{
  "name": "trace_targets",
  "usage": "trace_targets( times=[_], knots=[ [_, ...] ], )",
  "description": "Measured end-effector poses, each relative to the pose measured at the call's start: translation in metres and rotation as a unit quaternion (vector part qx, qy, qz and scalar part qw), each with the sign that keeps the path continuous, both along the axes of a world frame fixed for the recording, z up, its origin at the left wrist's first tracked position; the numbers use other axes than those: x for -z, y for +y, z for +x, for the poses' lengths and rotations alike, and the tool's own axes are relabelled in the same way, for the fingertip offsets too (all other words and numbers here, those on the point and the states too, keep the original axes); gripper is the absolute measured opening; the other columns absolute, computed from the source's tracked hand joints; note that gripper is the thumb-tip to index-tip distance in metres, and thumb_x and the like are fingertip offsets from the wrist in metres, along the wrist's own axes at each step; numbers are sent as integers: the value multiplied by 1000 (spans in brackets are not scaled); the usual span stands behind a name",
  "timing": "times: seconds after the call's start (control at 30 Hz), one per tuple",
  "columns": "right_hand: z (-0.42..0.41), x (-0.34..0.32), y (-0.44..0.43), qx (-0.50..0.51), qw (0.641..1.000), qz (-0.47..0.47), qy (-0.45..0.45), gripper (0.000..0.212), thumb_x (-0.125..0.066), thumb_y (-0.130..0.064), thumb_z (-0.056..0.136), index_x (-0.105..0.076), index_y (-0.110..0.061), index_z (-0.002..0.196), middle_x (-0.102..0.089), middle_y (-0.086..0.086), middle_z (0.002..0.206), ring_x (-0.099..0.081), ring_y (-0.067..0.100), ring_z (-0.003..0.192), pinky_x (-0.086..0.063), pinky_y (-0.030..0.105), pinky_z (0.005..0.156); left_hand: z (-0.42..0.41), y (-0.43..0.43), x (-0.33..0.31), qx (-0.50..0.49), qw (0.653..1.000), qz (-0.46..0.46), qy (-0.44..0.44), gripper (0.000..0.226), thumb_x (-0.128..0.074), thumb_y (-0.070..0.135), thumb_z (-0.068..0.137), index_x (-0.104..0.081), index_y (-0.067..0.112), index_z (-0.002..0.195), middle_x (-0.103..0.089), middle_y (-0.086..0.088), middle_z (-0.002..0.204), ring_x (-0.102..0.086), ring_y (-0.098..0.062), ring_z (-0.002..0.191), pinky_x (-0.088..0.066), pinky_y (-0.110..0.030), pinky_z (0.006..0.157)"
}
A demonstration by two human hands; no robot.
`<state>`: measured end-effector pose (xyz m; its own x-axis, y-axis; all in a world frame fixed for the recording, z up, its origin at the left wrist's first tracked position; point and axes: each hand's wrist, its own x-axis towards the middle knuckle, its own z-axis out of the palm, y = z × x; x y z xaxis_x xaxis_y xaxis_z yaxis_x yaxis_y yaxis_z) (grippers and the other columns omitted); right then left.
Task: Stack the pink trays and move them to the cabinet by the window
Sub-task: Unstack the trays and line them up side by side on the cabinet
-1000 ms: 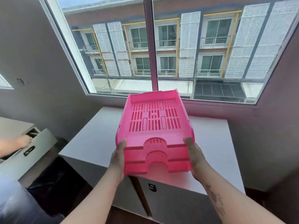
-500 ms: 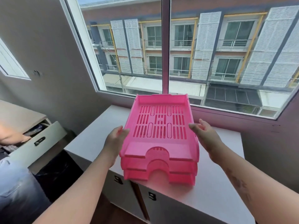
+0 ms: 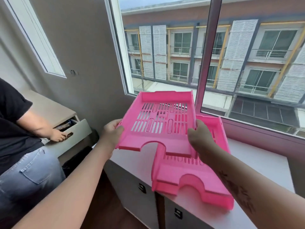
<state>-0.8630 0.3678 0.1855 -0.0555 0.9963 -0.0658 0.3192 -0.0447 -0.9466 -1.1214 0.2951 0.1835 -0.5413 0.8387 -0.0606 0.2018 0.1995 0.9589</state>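
Observation:
I hold the top pink tray [image 3: 158, 134] in the air, lifted off the stack and shifted to the left. My left hand [image 3: 112, 134] grips its left edge and my right hand [image 3: 200, 139] grips its right edge. Below and to the right, the remaining pink trays [image 3: 186, 176] lie stacked on the white cabinet [image 3: 264, 166] under the window. My right forearm covers part of their right side.
Another person in a black shirt and jeans [image 3: 21, 146] stands at the left, a hand [image 3: 57, 137] on an open drawer [image 3: 72, 134]. A large window [image 3: 214, 63] runs behind the cabinet. Cabinet doors with small handles [image 3: 142, 187] face me.
The stack was set down on the cabinet and my hands let go. Now both hands have taken the top tray and lifted it up and left, off the others.

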Motion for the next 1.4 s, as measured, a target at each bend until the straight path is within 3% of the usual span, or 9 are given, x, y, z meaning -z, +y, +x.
trace_targets(
  times=[0.13, 0.23, 0.4, 0.6, 0.73, 0.87, 1.03, 1.23, 1.4],
  knots=[
    [-66, 10, 13, -13, 1000, -17, 22, 35, -36, -2, 91, -51, -8, 122, -62, 17, 105, -63, 38, 94, -57, 56, 83, -61, 3, 7, -21, 1000, 4, -2, 33, -43, 10, 92, -64, 19, 116, -70, -7, 100, -68, -28, 81, -51, -31, 50],
    [-126, 24, 23, -14, 999, -17, 29, 40, -35, -2, 90, -51, -10, 126, -63, 20, 103, -61, 29, 84, -56, 44, 75, -116, 13, 15, -36, 999, 3, -13, 32, -43, 10, 94, -61, 23, 117, -69, -3, 97, -68, -25, 83, -57, -48, 69],
    [-201, 50, 36, 10, 999, -26, 27, 32, -34, -2, 89, -57, -13, 109, -65, 14, 98, -59, 25, 75, -53, 35, 62, -189, 33, 40, -24, 999, -23, -32, 31, -43, 6, 94, -58, 21, 117, -69, -4, 98, -67, -23, 84, -55, -32, 58],
    [-237, 91, 39, 36, 997, -61, -10, 35, -33, -1, 92, -55, -18, 114, -65, 1, 96, -66, 23, 80, -58, 39, 60, -233, 57, 93, 6, 996, -70, -56, 36, -43, 0, 91, -59, 13, 120, -69, -4, 106, -67, -23, 92, -51, -32, 64],
    [-241, 117, 35, 55, 994, -81, -43, 39, -36, 1, 94, -50, -13, 128, -63, -5, 95, -63, 16, 77, -52, 31, 59, -239, 63, 121, 26, 993, -95, -61, 37, -44, -1, 88, -59, 15, 118, -69, -2, 108, -66, -19, 97, -52, -31, 71],
    [-241, 127, 34, 67, 989, -111, -67, 43, -43, -6, 95, -43, -15, 137, -64, 3, 105, -65, 23, 84, -59, 48, 76, -243, 66, 133, 36, 992, -101, -62, 32, -51, 4, 88, -58, 17, 116, -68, 3, 110, -66, -12, 96, -50, -26, 70],
    [-239, 96, 56, 89, 991, -60, -86, 59, -55, -16, 93, -33, -12, 148, -44, 8, 150, -44, 25, 135, -39, 49, 110, -257, 89, 106, 17, 999, -42, -27, 41, -67, 17, 85, -55, 12, 124, -61, 2, 120, -59, -10, 107, -44, -24, 88],
    [-209, 33, 79, 105, 989, 33, -100, 42, -56, -18, 91, -55, -11, 132, -58, 0, 124, -59, 22, 111, -49, 37, 94, -215, 124, 54, 45, 996, 65, 49, 27, -65, 21, 84, -55, 20, 109, -63, 0, 106, -61, -17, 98, -51, -39, 92],
    [-128, 11, 78, 140, 969, 62, -193, 38, -56, -16, 91, -60, -5, 127, -65, 12, 124, -61, 26, 111, -47, 36, 97, -116, 134, 40, 157, 983, 66, 74, 27, -62, 19, 88, -57, 17, 114, -65, 4, 103, -63, -17, 94, -51, -27, 75]
  ],
)
